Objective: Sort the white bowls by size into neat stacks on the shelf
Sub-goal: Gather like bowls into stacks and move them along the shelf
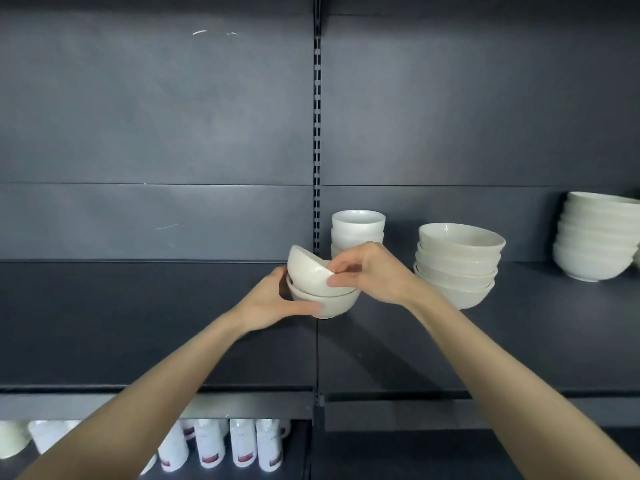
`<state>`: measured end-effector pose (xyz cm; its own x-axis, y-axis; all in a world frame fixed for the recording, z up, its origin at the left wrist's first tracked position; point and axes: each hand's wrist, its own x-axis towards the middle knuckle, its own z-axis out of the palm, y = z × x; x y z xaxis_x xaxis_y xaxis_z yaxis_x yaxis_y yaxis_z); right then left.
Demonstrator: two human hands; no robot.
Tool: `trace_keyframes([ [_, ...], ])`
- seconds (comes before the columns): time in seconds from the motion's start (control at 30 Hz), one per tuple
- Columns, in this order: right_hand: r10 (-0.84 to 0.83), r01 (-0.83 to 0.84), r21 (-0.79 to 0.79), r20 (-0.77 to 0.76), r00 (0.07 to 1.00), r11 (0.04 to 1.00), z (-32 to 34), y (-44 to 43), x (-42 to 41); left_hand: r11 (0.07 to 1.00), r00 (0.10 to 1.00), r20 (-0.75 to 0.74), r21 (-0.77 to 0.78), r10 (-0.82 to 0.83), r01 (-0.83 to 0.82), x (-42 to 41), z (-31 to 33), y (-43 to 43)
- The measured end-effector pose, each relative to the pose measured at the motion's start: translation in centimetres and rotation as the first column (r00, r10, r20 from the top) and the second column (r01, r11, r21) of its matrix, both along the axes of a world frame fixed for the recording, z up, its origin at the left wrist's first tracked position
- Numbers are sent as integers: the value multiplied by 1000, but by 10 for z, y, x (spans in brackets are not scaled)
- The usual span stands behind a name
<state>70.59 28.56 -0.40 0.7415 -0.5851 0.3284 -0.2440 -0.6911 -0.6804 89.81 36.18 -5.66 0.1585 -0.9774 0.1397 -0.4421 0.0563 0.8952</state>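
Observation:
Two small white bowls sit nested at the middle of the dark shelf. My left hand grips the lower bowl from the left side. My right hand pinches the rim of the upper bowl, which is tilted steeply with its left edge raised. Behind my right hand stands a stack of small deep cups, partly hidden. To the right is a stack of several medium bowls. A stack of larger bowls stands at the far right, cut off by the frame edge.
A slotted metal upright splits the grey back panel. On the shelf below, at lower left, stand several white wrapped cups with red labels and a pale bowl. The shelf's front edge runs across under my forearms.

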Motion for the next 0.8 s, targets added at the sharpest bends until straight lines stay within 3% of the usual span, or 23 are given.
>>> trace_keyframes([
  [0.27, -102, 38, -356, -163, 981, 934, -2, -8, -14, 993, 995, -98, -114, 22, -33, -1, -7, -8],
  [0.37, -111, 41, -400, -154, 982, 916, -12, -12, -17, 994, 994, -111, -107, 14, -26, 0, -7, -8],
  [0.47, -113, 92, -238, -75, 991, 967, -14, -9, -20, 998, 994, -108, -68, 0, -7, 3, -8, -6],
  [0.63, -100, 106, 233, -39, 994, 967, -20, -7, -18, 999, 987, -156, -4, -39, 39, 5, -8, -7],
  [0.8, -99, 55, 392, 93, 991, 918, -29, -11, -12, 997, 982, -176, 42, -61, 69, 3, -12, -8],
])
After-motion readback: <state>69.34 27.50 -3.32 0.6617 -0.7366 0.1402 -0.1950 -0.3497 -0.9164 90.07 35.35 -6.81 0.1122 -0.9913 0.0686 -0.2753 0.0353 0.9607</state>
